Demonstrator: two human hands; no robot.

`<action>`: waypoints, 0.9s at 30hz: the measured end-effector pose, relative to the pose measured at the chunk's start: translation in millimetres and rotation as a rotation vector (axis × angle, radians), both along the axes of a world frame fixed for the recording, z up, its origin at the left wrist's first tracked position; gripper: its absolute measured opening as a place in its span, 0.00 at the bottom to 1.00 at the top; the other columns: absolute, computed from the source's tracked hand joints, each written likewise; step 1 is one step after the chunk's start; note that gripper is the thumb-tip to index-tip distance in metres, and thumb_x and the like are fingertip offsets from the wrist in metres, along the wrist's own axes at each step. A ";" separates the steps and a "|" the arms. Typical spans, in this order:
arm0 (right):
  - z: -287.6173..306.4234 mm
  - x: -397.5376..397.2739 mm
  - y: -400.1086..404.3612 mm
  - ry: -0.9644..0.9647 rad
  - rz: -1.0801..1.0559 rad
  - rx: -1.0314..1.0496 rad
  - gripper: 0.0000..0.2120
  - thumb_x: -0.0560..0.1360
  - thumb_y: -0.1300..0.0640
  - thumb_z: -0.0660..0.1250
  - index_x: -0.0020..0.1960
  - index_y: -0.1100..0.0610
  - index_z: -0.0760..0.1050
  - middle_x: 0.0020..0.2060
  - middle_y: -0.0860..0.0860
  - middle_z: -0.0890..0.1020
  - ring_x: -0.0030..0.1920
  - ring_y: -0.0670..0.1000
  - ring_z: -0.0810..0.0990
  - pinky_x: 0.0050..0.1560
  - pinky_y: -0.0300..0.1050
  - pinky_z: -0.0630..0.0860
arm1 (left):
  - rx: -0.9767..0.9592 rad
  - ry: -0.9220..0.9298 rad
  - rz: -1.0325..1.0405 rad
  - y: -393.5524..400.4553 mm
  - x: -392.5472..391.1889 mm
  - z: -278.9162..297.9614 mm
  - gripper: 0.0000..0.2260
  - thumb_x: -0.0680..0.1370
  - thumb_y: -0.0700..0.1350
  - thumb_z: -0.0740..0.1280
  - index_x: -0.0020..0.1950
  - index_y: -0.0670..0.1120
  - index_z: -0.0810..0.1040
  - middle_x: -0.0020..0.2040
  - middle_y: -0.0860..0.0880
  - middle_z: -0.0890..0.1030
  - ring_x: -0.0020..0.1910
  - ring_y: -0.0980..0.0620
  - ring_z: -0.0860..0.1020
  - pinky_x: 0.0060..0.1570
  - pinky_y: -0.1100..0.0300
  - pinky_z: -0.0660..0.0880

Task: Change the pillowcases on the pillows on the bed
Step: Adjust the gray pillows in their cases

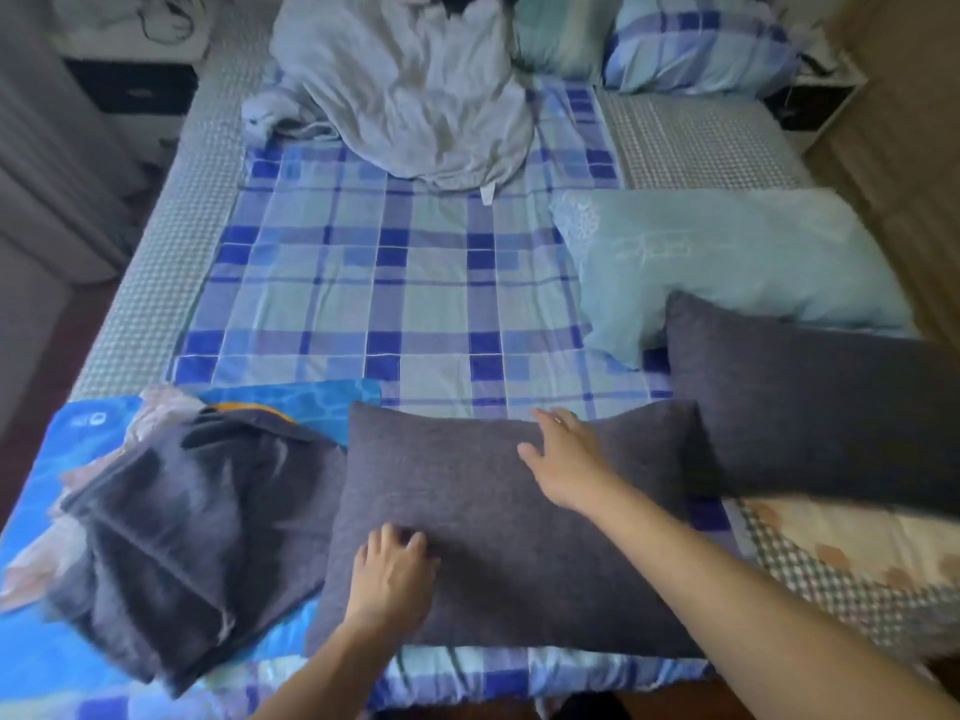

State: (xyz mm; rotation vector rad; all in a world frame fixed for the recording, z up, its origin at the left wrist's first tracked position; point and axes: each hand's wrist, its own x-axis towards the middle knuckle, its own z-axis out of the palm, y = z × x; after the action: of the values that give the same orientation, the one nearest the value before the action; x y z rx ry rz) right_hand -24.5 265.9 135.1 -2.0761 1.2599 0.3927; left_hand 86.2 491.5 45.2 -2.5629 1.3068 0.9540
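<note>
- Both hands lay flat, fingers spread, on the dark grey fabric pillow [498, 532] at the bed's near edge: left hand [389, 574], right hand [566, 465].
- It looked freshly covered, being smoothed.
- Next, probably, the pale blue pillow [727, 262] needs its case changed.

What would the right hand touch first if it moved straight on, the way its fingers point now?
Probably the plaid sheet. The right hand lies open on the near dark grey pillow, fingers pointing up-left past its far edge, where only the sheet shows before the crumpled grey cover. Depth is unclear.
</note>
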 end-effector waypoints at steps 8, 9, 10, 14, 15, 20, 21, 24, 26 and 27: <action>-129.9 -106.6 -6.7 0.050 0.312 -0.334 0.27 0.83 0.39 0.37 0.80 0.46 0.39 0.81 0.49 0.41 0.81 0.56 0.47 0.79 0.59 0.42 | -0.150 -0.088 -0.137 -59.8 -10.1 -74.7 0.29 0.80 0.68 0.46 0.81 0.64 0.47 0.83 0.51 0.53 0.81 0.39 0.52 0.73 0.30 0.53; -161.1 -156.1 -29.7 0.332 0.015 -0.201 0.30 0.81 0.37 0.34 0.79 0.44 0.35 0.81 0.48 0.38 0.81 0.58 0.45 0.78 0.63 0.43 | -0.070 -0.074 -0.114 -64.2 -12.2 -90.1 0.30 0.79 0.70 0.45 0.80 0.67 0.43 0.83 0.54 0.49 0.81 0.39 0.47 0.73 0.29 0.48; -176.6 -184.2 -50.1 0.488 -0.266 -0.032 0.32 0.80 0.35 0.34 0.81 0.45 0.37 0.81 0.50 0.41 0.80 0.61 0.47 0.77 0.66 0.46 | -0.022 -0.078 -0.097 -71.8 -10.8 -100.7 0.30 0.79 0.71 0.44 0.79 0.68 0.40 0.83 0.55 0.44 0.81 0.40 0.42 0.73 0.30 0.44; -168.2 -158.8 -40.2 0.205 -0.456 -0.366 0.34 0.81 0.41 0.42 0.73 0.62 0.69 0.68 0.66 0.72 0.66 0.67 0.70 0.67 0.63 0.69 | 0.049 -0.160 -0.050 -86.6 -1.3 -104.0 0.29 0.80 0.69 0.43 0.78 0.67 0.35 0.83 0.54 0.39 0.80 0.40 0.36 0.73 0.29 0.39; -161.2 -142.0 -23.1 0.081 -0.453 -0.535 0.29 0.82 0.45 0.47 0.72 0.63 0.70 0.67 0.66 0.73 0.66 0.66 0.71 0.67 0.62 0.70 | 0.058 -0.171 -0.044 -85.4 0.9 -102.6 0.29 0.80 0.69 0.43 0.78 0.68 0.35 0.83 0.54 0.39 0.80 0.40 0.36 0.73 0.28 0.40; -177.2 -113.3 54.9 -0.032 0.276 -0.474 0.29 0.83 0.40 0.51 0.81 0.48 0.55 0.81 0.53 0.48 0.80 0.58 0.51 0.79 0.58 0.48 | -0.059 -0.124 -0.028 -73.1 1.2 -94.0 0.28 0.81 0.68 0.44 0.80 0.68 0.41 0.83 0.53 0.42 0.81 0.43 0.38 0.73 0.30 0.40; -195.6 -117.1 50.4 0.073 0.319 -0.446 0.31 0.82 0.37 0.49 0.82 0.47 0.51 0.81 0.52 0.43 0.81 0.56 0.47 0.79 0.57 0.45 | -0.141 -0.117 -0.023 -63.4 0.9 -89.5 0.27 0.82 0.66 0.45 0.80 0.66 0.46 0.83 0.52 0.45 0.82 0.44 0.41 0.74 0.33 0.41; -227.4 -110.4 38.4 0.231 0.256 -0.390 0.34 0.80 0.35 0.43 0.82 0.48 0.46 0.81 0.53 0.42 0.81 0.55 0.42 0.79 0.56 0.41 | -0.364 -0.137 0.234 -5.4 11.6 -80.4 0.22 0.85 0.51 0.54 0.80 0.55 0.62 0.80 0.41 0.58 0.80 0.39 0.55 0.76 0.40 0.52; -221.4 -100.6 38.8 0.245 0.285 -0.373 0.34 0.80 0.35 0.41 0.82 0.48 0.44 0.81 0.52 0.43 0.81 0.54 0.42 0.79 0.56 0.42 | -0.345 -0.031 0.718 47.8 16.8 -78.0 0.19 0.84 0.47 0.58 0.74 0.43 0.70 0.73 0.34 0.67 0.73 0.35 0.65 0.74 0.42 0.60; -217.4 -100.6 40.0 0.242 0.284 -0.385 0.34 0.80 0.34 0.41 0.82 0.48 0.44 0.81 0.52 0.44 0.81 0.54 0.43 0.79 0.56 0.42 | -0.274 0.080 0.934 73.2 18.0 -79.0 0.19 0.83 0.51 0.58 0.68 0.40 0.75 0.67 0.33 0.74 0.68 0.35 0.71 0.70 0.41 0.66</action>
State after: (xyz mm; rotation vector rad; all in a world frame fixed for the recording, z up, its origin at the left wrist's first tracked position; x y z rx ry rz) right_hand -125.1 305.9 -82.3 -2.6148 1.2540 0.5798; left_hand 104.2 564.7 -33.8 -3.4318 0.1646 1.0226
